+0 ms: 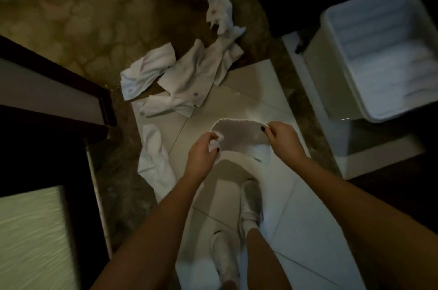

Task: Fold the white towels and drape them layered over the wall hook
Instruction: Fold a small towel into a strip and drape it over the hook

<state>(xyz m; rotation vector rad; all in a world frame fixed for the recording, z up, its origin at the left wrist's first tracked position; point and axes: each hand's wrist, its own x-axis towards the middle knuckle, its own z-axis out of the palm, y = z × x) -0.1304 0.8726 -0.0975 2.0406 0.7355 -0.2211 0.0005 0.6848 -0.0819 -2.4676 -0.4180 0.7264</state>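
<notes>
I hold one small white towel (239, 134) stretched between both hands above the tiled floor. My left hand (203, 149) pinches its left corner and my right hand (283, 138) pinches its right corner. The cloth sags between them and hangs down toward my feet. Several other white towels lie crumpled on the floor: one (145, 71) at the left, a larger one (201, 69) in the middle, one (219, 7) farther back, and one (155, 159) near my left arm. No wall hook is in view.
A white plastic bin (336, 85) stands at the right on a low white step (369, 161). A dark door frame (71, 81) and a pale surface (30, 237) fill the left. My white shoes (250, 204) stand on the tiles below.
</notes>
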